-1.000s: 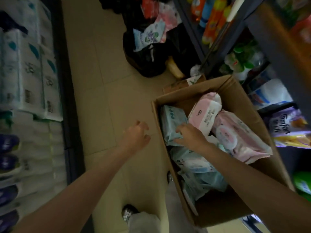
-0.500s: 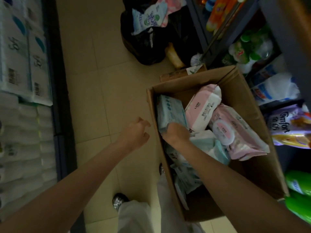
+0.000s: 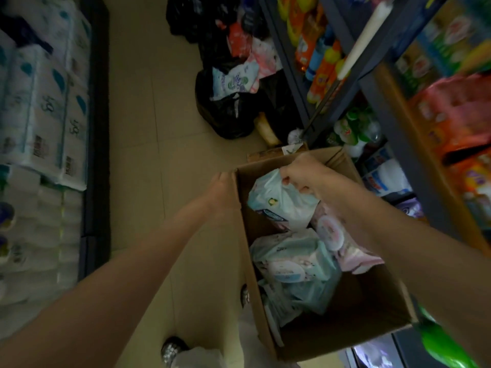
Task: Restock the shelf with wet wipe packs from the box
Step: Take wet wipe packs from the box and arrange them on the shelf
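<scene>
Cardboard box [image 3: 345, 333] on beige tiled floor [image 3: 148, 107] between stocked shelves [image 3: 377, 91]

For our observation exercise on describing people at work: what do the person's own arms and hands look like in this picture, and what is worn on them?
Both arms are bare from as far up as the picture shows down to the fingers. No sleeve, glove, watch, bracelet or ring is visible on the left hand or the right hand. The dim, slightly blurred picture could hide small marks or thin jewellery.

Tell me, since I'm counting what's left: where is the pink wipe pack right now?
In the head view, the pink wipe pack lies inside the cardboard box, along its right side, partly under the right forearm and beside the pale blue packs.
</scene>
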`<act>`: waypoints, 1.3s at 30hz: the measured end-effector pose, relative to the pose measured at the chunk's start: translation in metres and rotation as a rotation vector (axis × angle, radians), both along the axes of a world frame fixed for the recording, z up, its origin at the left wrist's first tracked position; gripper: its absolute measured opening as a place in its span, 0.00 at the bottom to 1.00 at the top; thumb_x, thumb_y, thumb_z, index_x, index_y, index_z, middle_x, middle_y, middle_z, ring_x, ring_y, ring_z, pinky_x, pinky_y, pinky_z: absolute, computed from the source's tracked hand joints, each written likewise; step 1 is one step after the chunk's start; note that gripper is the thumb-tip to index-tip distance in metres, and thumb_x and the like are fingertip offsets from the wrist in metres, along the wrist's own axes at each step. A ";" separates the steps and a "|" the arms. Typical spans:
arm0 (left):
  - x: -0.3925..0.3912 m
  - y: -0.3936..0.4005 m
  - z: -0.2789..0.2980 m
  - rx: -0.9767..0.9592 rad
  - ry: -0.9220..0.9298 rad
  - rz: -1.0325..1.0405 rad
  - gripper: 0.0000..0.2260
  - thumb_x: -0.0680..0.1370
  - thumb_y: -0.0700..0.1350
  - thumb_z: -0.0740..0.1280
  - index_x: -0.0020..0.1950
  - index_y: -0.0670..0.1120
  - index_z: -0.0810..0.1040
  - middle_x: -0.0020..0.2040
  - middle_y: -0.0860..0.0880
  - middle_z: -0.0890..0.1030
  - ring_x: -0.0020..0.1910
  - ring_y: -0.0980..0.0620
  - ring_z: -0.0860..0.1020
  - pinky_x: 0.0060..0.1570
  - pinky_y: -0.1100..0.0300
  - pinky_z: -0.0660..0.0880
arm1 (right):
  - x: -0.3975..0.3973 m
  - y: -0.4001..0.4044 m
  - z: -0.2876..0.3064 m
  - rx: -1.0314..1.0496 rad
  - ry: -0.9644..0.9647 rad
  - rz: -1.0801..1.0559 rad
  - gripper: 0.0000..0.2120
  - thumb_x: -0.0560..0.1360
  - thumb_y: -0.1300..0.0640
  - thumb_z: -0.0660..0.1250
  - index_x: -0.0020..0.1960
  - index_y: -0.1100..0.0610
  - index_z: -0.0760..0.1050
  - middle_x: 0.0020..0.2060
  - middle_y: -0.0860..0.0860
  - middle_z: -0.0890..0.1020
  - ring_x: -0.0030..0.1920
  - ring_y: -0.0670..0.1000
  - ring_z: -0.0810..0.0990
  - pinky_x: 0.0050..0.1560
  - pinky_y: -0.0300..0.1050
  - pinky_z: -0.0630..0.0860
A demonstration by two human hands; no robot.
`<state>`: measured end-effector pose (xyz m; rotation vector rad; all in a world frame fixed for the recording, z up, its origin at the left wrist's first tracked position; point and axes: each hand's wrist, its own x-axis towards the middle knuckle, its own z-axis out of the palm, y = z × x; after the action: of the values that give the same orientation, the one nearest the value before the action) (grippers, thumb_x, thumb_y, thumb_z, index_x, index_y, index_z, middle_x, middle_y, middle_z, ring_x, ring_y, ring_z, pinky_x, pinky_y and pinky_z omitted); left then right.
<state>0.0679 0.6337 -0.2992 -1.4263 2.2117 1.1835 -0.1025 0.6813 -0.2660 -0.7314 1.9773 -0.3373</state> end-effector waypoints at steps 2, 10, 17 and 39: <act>0.001 -0.006 0.016 -0.048 -0.015 -0.080 0.44 0.71 0.42 0.73 0.77 0.43 0.45 0.77 0.42 0.52 0.76 0.44 0.54 0.74 0.50 0.55 | 0.004 -0.004 0.038 -0.051 0.035 0.079 0.14 0.71 0.62 0.63 0.28 0.57 0.67 0.12 0.47 0.66 0.22 0.48 0.63 0.21 0.35 0.59; 0.017 -0.030 0.111 -0.193 0.154 -0.060 0.54 0.66 0.50 0.77 0.77 0.49 0.39 0.76 0.48 0.49 0.75 0.46 0.49 0.73 0.48 0.57 | 0.053 -0.038 0.207 -0.351 0.028 0.405 0.13 0.73 0.63 0.62 0.29 0.61 0.69 0.15 0.48 0.63 0.20 0.48 0.58 0.23 0.39 0.55; 0.153 -0.063 0.243 -0.466 0.299 0.219 0.52 0.55 0.57 0.78 0.71 0.54 0.53 0.69 0.50 0.65 0.70 0.48 0.63 0.68 0.46 0.65 | 0.158 -0.078 0.335 -0.670 -0.025 0.490 0.15 0.71 0.62 0.62 0.26 0.59 0.67 0.16 0.48 0.62 0.18 0.46 0.57 0.22 0.34 0.53; 0.587 0.141 0.516 -0.970 1.275 1.264 0.35 0.56 0.53 0.79 0.59 0.44 0.73 0.53 0.45 0.82 0.50 0.46 0.82 0.46 0.50 0.80 | 0.607 0.022 0.561 -1.901 -0.023 1.022 0.20 0.72 0.53 0.70 0.60 0.58 0.70 0.52 0.51 0.74 0.52 0.48 0.74 0.54 0.35 0.70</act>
<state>0.6548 0.7750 0.2166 -3.6172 2.7264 1.7114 0.5047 0.7032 0.2952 -2.5832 0.4413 -1.5036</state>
